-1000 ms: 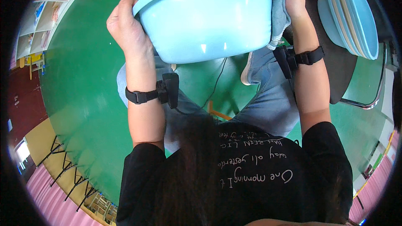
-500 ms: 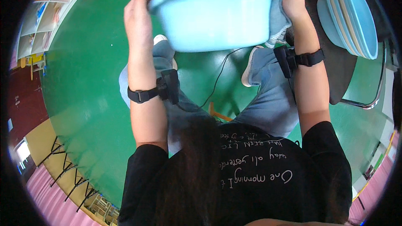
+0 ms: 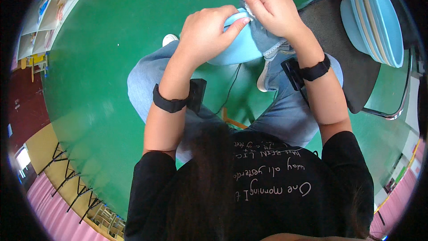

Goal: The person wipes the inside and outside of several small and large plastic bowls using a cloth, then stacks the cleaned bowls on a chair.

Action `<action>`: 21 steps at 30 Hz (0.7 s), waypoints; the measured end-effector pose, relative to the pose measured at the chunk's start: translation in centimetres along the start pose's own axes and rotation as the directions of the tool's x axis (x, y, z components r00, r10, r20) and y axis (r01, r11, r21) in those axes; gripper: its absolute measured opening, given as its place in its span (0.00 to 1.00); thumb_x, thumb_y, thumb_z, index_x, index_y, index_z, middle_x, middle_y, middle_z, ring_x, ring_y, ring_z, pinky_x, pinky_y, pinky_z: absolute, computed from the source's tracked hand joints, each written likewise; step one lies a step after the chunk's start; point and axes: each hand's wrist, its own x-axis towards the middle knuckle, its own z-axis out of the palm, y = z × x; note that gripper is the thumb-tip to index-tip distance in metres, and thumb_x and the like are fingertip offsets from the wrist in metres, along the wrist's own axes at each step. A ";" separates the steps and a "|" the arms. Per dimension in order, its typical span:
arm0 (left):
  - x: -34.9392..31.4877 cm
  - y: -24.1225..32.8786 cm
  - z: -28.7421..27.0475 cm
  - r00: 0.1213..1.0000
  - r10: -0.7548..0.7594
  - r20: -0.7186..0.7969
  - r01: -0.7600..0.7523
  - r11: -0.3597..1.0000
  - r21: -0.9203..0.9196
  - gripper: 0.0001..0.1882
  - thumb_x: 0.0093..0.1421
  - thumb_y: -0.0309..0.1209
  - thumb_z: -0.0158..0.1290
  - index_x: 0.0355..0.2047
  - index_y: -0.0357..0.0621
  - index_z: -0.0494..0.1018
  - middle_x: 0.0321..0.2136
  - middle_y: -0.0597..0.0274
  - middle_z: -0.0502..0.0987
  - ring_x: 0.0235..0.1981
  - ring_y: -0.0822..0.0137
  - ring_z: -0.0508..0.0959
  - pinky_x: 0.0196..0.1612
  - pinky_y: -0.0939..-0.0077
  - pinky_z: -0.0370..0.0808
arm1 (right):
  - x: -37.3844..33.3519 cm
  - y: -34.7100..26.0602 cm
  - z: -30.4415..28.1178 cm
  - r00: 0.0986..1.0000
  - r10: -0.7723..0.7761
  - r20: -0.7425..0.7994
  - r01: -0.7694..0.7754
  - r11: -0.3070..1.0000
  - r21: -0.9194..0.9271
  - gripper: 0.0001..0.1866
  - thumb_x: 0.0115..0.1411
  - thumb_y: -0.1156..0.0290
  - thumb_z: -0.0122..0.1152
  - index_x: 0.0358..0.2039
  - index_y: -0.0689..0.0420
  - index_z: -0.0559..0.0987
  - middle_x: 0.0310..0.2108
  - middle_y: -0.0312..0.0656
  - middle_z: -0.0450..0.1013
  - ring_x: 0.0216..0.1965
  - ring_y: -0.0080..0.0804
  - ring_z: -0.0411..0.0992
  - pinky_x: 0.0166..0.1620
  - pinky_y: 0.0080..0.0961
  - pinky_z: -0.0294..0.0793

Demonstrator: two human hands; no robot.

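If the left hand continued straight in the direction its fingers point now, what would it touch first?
The left hand grips the light blue bowl, fingers pointing toward the right hand. Going on, it would probably meet that hand and the cloth it presses there; depth is unclear.

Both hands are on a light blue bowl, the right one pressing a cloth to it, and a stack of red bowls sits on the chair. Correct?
Not quite: in the head view the stack of bowls on the chair is light blue, not red. The rest holds: left hand and right hand on the light blue bowl, cloth under the right.
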 end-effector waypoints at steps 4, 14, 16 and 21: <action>0.0 -0.1 -0.5 0.996 -0.007 -0.085 0.000 0.997 -0.079 0.16 0.57 0.42 0.56 0.32 0.41 0.78 0.21 0.56 0.77 0.22 0.65 0.77 0.27 0.73 0.71 | 0.5 0.1 -0.8 0.991 -0.104 -0.082 0.112 0.989 0.094 0.24 0.67 0.56 0.42 0.22 0.62 0.74 0.18 0.52 0.68 0.21 0.53 0.67 0.27 0.38 0.65; -1.3 -1.5 -3.1 0.974 -0.001 -0.228 -0.133 0.809 -0.572 0.14 0.61 0.35 0.55 0.25 0.35 0.75 0.17 0.73 0.68 0.23 0.81 0.65 0.25 0.82 0.62 | 0.2 3.2 -4.8 0.983 0.182 -0.025 -0.125 0.763 0.635 0.25 0.69 0.59 0.40 0.20 0.61 0.73 0.16 0.31 0.66 0.21 0.18 0.60 0.27 0.20 0.62; -1.3 -2.0 -3.6 0.979 0.019 -0.203 -0.132 0.817 -0.561 0.14 0.61 0.35 0.55 0.25 0.35 0.74 0.17 0.73 0.67 0.22 0.81 0.64 0.25 0.82 0.61 | 0.0 3.7 -4.4 0.975 0.210 -0.068 -0.103 0.707 0.699 0.25 0.70 0.60 0.39 0.18 0.58 0.71 0.16 0.29 0.65 0.22 0.17 0.60 0.27 0.20 0.60; -1.3 -3.3 -3.3 0.980 -0.058 -0.190 -0.045 0.867 -0.496 0.16 0.61 0.37 0.54 0.24 0.36 0.73 0.16 0.69 0.65 0.21 0.78 0.63 0.23 0.80 0.61 | 0.2 2.7 -3.8 0.991 0.129 0.024 -0.119 0.808 0.577 0.26 0.69 0.60 0.39 0.15 0.58 0.67 0.13 0.30 0.62 0.19 0.18 0.60 0.26 0.22 0.60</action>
